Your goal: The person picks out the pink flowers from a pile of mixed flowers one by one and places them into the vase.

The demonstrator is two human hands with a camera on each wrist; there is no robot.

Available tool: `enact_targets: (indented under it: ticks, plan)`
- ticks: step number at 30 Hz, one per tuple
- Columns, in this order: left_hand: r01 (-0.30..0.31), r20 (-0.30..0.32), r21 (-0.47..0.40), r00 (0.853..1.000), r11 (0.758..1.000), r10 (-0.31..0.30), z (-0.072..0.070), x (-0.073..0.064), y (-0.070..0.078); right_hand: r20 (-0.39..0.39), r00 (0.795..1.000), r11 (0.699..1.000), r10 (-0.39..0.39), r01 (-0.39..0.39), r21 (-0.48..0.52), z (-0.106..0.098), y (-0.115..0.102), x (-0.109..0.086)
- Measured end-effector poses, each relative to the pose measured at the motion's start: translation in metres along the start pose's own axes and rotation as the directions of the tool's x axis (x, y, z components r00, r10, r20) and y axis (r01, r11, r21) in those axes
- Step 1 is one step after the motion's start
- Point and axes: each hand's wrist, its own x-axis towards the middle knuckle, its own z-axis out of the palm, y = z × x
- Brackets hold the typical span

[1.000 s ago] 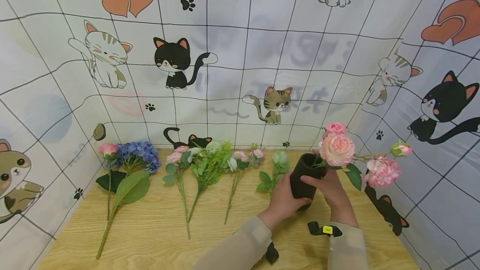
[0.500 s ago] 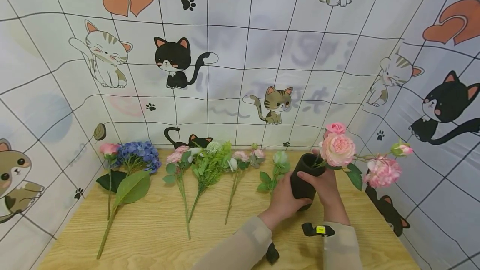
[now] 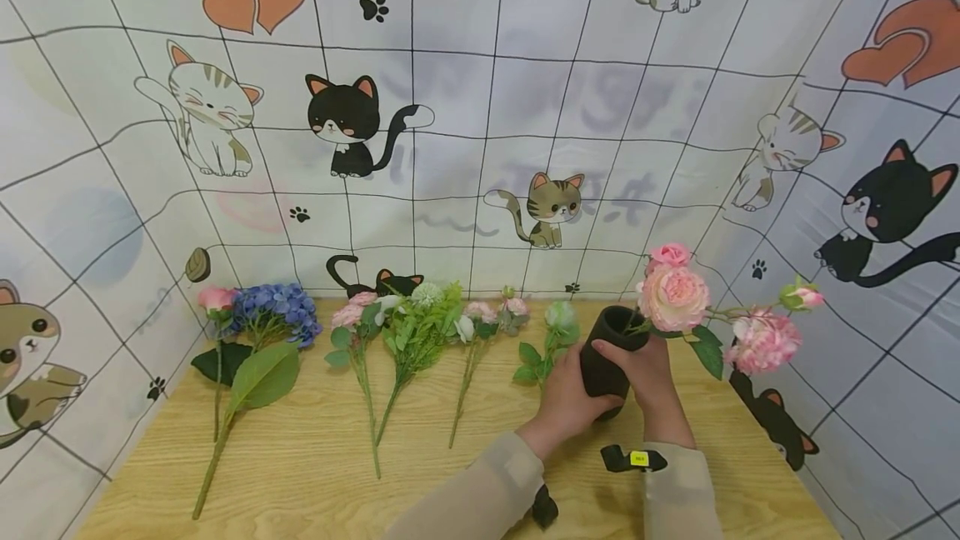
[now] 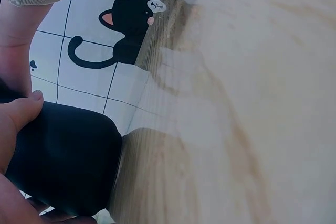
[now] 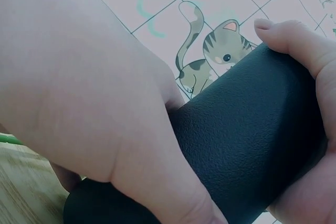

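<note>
A black cylindrical vase [image 3: 606, 369] stands towards the right of the wooden table in the head view, its top leaning slightly right. My left hand [image 3: 567, 392] grips its lower part from the left, thumb across the front. Higher up, my right hand [image 3: 654, 373] holds the right side, its thumb lying over the front below the rim. A pink rose stem [image 3: 675, 297] with several blooms comes out of the mouth and leans far right. The left wrist view shows the vase's base [image 4: 63, 156] close to the tabletop; whether it touches I cannot tell.
Along the back lie a blue hydrangea [image 3: 277, 311], a pink rosebud [image 3: 217, 300], green foliage stems [image 3: 416, 336], small pink flowers [image 3: 480, 315] and a pale green rose [image 3: 560, 317]. A cat-print curtain [image 3: 450, 123] encloses the table [image 3: 300, 473] behind and at both sides.
My right hand has shifted slightly left around the vase, its thumb sliding across the front, and the right sleeve has moved left. The left hand, vase and roses look the same.
</note>
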Motion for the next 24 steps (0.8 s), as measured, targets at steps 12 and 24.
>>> enact_targets:
  ticks: [12,24]
  plan:
    - [0.009,0.006,0.002,1.0,1.0,-0.009,0.0014,-0.0013,-0.0028,-0.018,1.0,1.0,0.015,-0.015,0.013,0.0012,0.0035,-0.0016]
    - [-0.001,0.03,-0.03,1.0,1.0,0.002,-0.0036,0.0045,-0.0011,-0.007,1.0,1.0,0.011,-0.011,-0.024,0.0011,0.0013,-0.0009]
